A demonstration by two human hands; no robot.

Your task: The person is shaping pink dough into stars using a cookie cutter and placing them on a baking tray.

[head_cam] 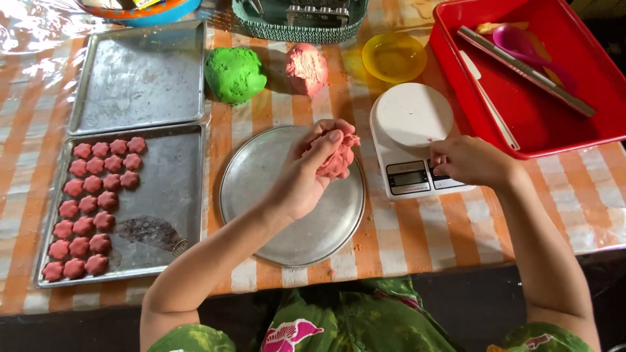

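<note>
Striped worktop: left hand clamped on pink dough, right hand fingertips curled together at the scale buttons. Looks like weighing's underway; dough wants setting on it.

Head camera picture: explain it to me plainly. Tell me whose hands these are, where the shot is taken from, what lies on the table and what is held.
There is no machine here. A person wears a camera on the head, so the single picture looks down at their own two bare hands.

The left hand holds a lump of pink dough in a closed grip above a round metal plate. The right hand rests at the front of a white kitchen scale.

On the striped tablecloth lie a baking tray with rows of small pink flower-shaped pieces, an empty tray behind it, a green dough ball, a pink dough ball, a yellow bowl and a red bin of tools.
</note>
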